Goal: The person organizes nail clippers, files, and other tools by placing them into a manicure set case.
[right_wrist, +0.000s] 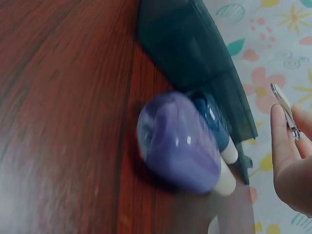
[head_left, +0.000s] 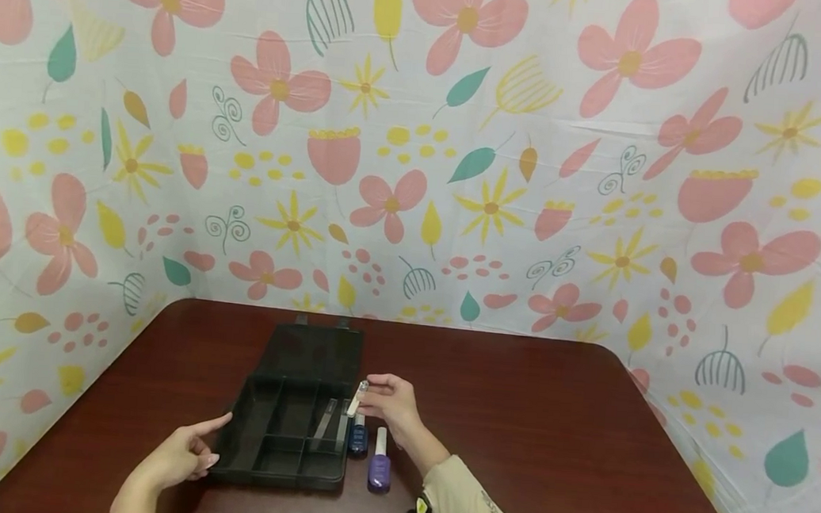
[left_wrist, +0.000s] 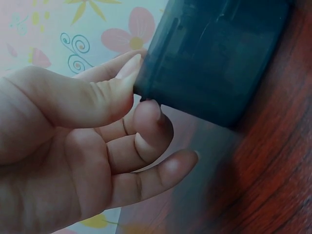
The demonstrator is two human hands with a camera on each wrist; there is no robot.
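Observation:
A black plastic organizer box lies with its lid folded back, its tray divided into compartments. My left hand grips the box's near left corner; the left wrist view shows the thumb and fingertips at that corner. My right hand pinches a silver nail clipper over the tray's right side. In the right wrist view the nail clipper lies between thumb and fingers. Two slim metal tools lean in a right-hand compartment.
A blue nail polish bottle with a white cap stands against the box's right side. Nearer me is a purple nail polish bottle. The dark wood table meets a flowered cloth at its back and sides.

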